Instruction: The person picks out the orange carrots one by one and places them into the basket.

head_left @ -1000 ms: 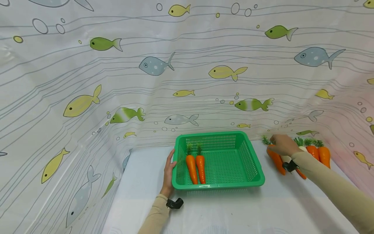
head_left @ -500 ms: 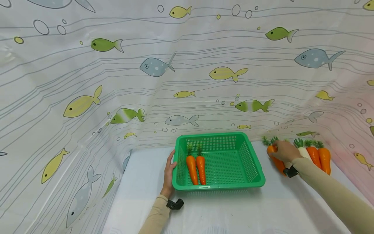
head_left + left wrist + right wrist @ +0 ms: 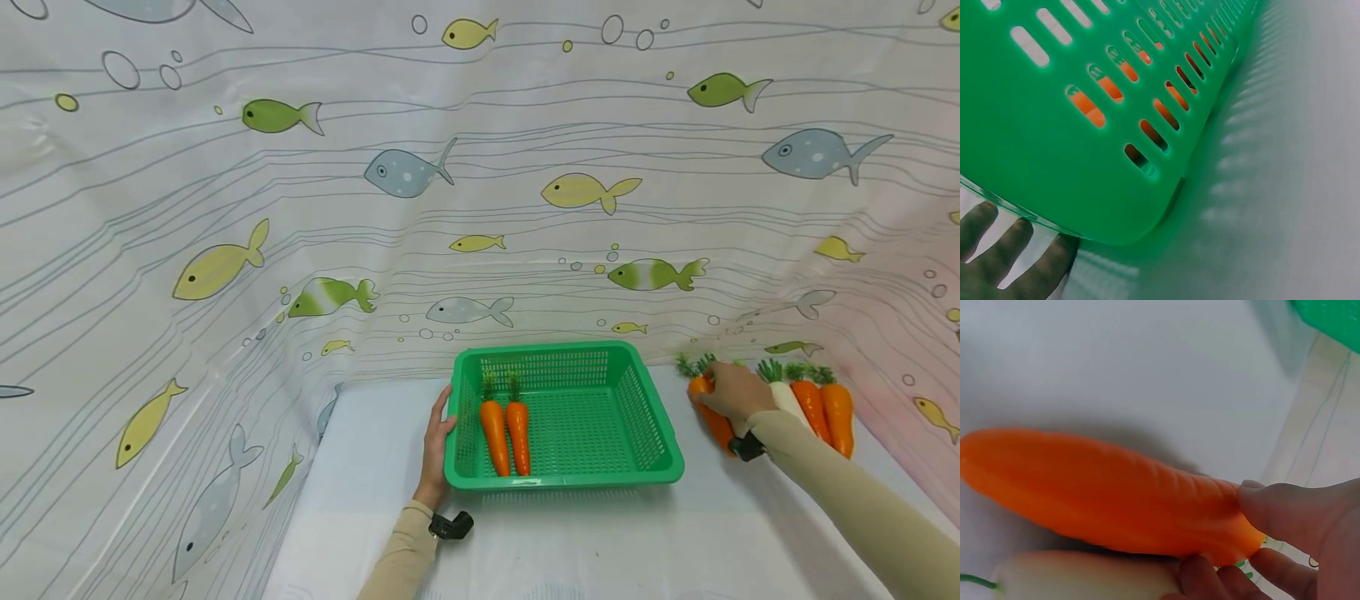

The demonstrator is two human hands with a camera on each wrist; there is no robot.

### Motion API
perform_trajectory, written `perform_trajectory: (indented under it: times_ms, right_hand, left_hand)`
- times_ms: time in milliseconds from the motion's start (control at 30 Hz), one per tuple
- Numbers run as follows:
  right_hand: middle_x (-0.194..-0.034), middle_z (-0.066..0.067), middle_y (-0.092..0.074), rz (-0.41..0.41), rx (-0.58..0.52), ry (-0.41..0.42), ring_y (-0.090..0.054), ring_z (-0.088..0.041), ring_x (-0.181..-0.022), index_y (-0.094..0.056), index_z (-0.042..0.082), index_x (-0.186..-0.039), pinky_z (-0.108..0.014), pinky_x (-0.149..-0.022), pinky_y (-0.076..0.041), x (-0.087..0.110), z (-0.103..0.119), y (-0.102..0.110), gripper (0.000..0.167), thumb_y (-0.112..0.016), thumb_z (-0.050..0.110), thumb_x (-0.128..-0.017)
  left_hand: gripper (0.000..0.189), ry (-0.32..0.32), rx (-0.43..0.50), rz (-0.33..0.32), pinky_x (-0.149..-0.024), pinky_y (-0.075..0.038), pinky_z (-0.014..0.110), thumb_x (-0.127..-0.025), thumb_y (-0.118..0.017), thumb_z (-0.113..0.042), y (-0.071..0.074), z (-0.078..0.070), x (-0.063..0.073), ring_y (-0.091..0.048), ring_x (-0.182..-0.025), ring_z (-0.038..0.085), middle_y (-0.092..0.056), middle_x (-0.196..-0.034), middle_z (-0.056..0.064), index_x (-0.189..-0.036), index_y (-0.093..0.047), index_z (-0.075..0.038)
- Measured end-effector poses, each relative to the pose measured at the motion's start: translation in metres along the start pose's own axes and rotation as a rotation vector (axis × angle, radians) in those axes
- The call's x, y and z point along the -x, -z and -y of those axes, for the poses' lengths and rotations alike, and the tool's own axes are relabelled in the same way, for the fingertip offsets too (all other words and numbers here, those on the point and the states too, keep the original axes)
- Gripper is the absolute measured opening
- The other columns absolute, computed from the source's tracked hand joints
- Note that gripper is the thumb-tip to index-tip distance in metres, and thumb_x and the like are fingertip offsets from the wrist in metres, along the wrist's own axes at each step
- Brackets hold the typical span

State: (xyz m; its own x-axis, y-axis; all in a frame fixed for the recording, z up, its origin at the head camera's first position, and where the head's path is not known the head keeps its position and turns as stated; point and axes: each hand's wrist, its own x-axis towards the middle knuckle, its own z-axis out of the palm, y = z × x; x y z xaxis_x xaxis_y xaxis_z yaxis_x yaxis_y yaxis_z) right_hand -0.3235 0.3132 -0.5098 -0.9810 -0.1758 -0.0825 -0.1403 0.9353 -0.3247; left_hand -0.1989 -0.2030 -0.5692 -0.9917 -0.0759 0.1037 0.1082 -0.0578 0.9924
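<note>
My right hand [image 3: 738,392] grips an orange carrot [image 3: 712,421] near its leafy end, at the right of the table. In the right wrist view the thumb [image 3: 1272,506] lies on one side of the carrot and the fingers curl against the other. A white radish [image 3: 1085,576] lies right beside that carrot. My left hand [image 3: 433,454] rests along the left side of a green plastic basket [image 3: 562,481], its fingers [image 3: 1007,250] stretched out against the wall. Inside the basket, two carrots [image 3: 494,437] lie side by side at the left.
Right of my right hand lie another white radish [image 3: 786,402] and two more carrots [image 3: 838,417], leaves toward the back. A fish-patterned curtain [image 3: 480,283] stands behind and beside the white table [image 3: 570,550].
My right hand has shifted slightly down and right on the carrot, uncovering green leaves, with the thumb and fingers now around its upper end. My left hand and the basket stay put.
</note>
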Motion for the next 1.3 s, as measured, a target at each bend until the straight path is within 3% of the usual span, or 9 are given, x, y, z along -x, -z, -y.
perform_trajectory:
  times_ms: [200,667,1067,1300]
  right_hand:
    - [-0.103,-0.028,-0.072,-0.018,-0.013,-0.024,-0.064,-0.031,-0.076,-0.066,-0.01,-0.123,-0.043,-0.066,-0.052,-0.002,-0.001,-0.003,0.056,-0.078,0.034,-0.092]
    - [-0.107,-0.031,-0.072,-0.082,0.011,0.007,-0.064,-0.034,-0.077,-0.064,-0.011,-0.13,-0.049,-0.067,-0.052,0.003,0.006,-0.006,0.06,-0.077,0.03,-0.088]
    - [-0.099,-0.027,-0.072,-0.072,0.055,0.022,-0.064,-0.032,-0.073,-0.066,-0.009,-0.128,-0.044,-0.057,-0.05,-0.002,0.005,-0.017,0.061,-0.081,0.033,-0.087]
    - [-0.098,-0.027,-0.072,-0.055,0.04,0.033,-0.063,-0.033,-0.073,-0.066,-0.011,-0.123,-0.047,-0.061,-0.052,0.0,0.009,-0.015,0.055,-0.081,0.028,-0.087]
  left_hand:
    - [0.058,-0.001,-0.008,-0.003,-0.115,-0.04,0.035,-0.112,-0.029,-0.027,0.0,0.001,-0.001,-0.033,-0.157,0.032,-0.019,-0.178,0.0,-0.169,-0.026,-0.032]
    - [0.058,0.002,-0.008,-0.006,-0.117,-0.037,0.038,-0.112,-0.029,-0.027,0.001,0.002,-0.001,-0.031,-0.158,0.03,-0.019,-0.178,-0.001,-0.169,-0.026,-0.034]
    - [0.058,0.0,-0.007,-0.009,-0.119,-0.035,0.043,-0.112,-0.029,-0.026,0.001,0.004,-0.002,-0.031,-0.158,0.03,-0.02,-0.178,-0.001,-0.17,-0.026,-0.03]
    - [0.058,-0.002,-0.019,-0.007,-0.123,-0.03,0.048,-0.111,-0.029,-0.027,0.0,0.002,-0.001,-0.025,-0.161,0.03,-0.018,-0.179,0.0,-0.169,-0.026,-0.032]
